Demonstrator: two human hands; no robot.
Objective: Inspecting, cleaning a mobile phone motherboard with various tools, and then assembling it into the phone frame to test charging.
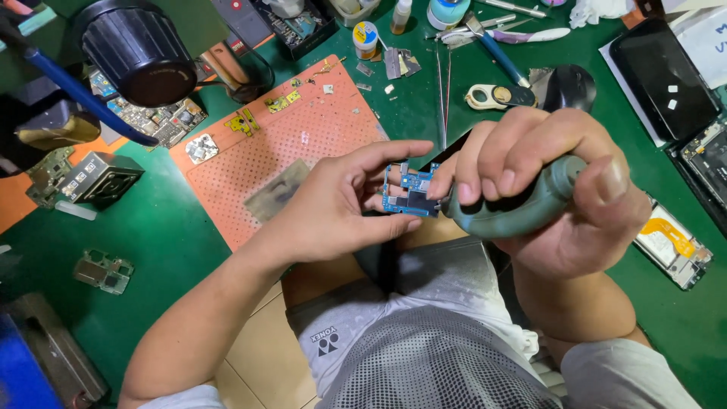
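Observation:
My left hand (pixel 344 201) holds a small blue circuit board (pixel 407 193) between thumb and fingers, just above the table's front edge. My right hand (pixel 545 185) is wrapped around a dark green tool handle (pixel 522 206), whose front end meets the board's right side. The tool's tip is hidden behind my fingers. Both hands hover over my lap and the edge of the green mat (pixel 166 227).
An orange perforated work pad (pixel 303 129) with small metal shields lies behind my left hand. A black microscope barrel (pixel 136 49) stands at the back left. Opened phones (pixel 674 242) lie at the right, tweezers (pixel 443 83), bottles and a black mouse (pixel 568 85) behind.

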